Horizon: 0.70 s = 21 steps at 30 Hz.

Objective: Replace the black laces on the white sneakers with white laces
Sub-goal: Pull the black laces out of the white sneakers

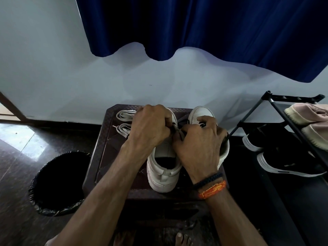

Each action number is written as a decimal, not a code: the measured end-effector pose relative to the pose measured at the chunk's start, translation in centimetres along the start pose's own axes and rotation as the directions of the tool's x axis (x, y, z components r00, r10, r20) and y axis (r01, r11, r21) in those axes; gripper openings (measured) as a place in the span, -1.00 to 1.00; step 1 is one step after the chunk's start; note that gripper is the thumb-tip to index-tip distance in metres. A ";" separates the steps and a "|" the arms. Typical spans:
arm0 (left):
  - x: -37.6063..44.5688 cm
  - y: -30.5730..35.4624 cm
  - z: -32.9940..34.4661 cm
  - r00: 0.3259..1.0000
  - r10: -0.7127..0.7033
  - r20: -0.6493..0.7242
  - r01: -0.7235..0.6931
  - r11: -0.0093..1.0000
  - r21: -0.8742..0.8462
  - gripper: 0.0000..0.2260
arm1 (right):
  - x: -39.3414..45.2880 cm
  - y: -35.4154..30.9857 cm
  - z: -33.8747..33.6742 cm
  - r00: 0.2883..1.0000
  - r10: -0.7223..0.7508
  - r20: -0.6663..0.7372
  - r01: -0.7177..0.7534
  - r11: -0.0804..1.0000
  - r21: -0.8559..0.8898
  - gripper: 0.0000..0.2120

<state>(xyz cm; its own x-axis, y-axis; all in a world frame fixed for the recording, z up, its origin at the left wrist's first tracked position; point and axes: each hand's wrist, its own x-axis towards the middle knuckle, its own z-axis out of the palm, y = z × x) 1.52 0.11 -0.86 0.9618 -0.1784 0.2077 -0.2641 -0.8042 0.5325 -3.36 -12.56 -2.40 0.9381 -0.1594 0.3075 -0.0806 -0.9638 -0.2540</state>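
Both hands, left hand (150, 125) and right hand (197, 144), pinch the black lace (174, 129) on the left sneaker (163, 167); white laces (124, 121) at ten o'clock

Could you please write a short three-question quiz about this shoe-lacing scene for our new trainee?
1. True or false: the white laces are already threaded into the left sneaker.
2. What stands on the floor to the left of the brown stool?
A. a bin lined with a black bag
B. a bucket of water
C. a cardboard box
3. Fill in: the left hand and right hand both pinch a ____ lace.

Key:
1. False; they lie bundled at the stool's far left.
2. A, the bin.
3. Black.
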 end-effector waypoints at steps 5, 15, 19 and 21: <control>0.0 0.1 0.1 0.997 -0.077 0.014 0.078 0.996 -0.047 -0.86 | 0.0 -0.1 0.0 0.999 0.012 -0.035 -0.012 1.000 0.013 -0.68; -0.4 -4.0 -4.5 0.796 -0.460 -0.394 0.390 0.887 -0.249 -0.89 | 0.2 -0.3 -0.2 0.999 0.030 -0.016 -0.031 0.999 -0.039 -0.74; -0.1 -3.9 -3.2 0.943 -0.229 -0.241 0.189 0.966 -0.178 -0.85 | 0.2 -0.3 -0.3 0.999 0.034 0.016 -0.034 0.999 -0.004 -0.73; 0.2 -2.9 -2.5 0.984 -0.070 -0.163 0.044 0.987 -0.158 -0.85 | 0.1 -0.2 -0.3 0.999 0.034 0.018 -0.034 0.999 0.004 -0.73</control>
<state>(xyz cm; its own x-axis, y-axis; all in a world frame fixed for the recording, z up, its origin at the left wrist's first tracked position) 2.25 3.84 -0.27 0.9533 -0.0265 0.3010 -0.2294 -0.7119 0.6638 -3.33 -12.44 -2.00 0.9406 -0.1887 0.2822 -0.1114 -0.9568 -0.2685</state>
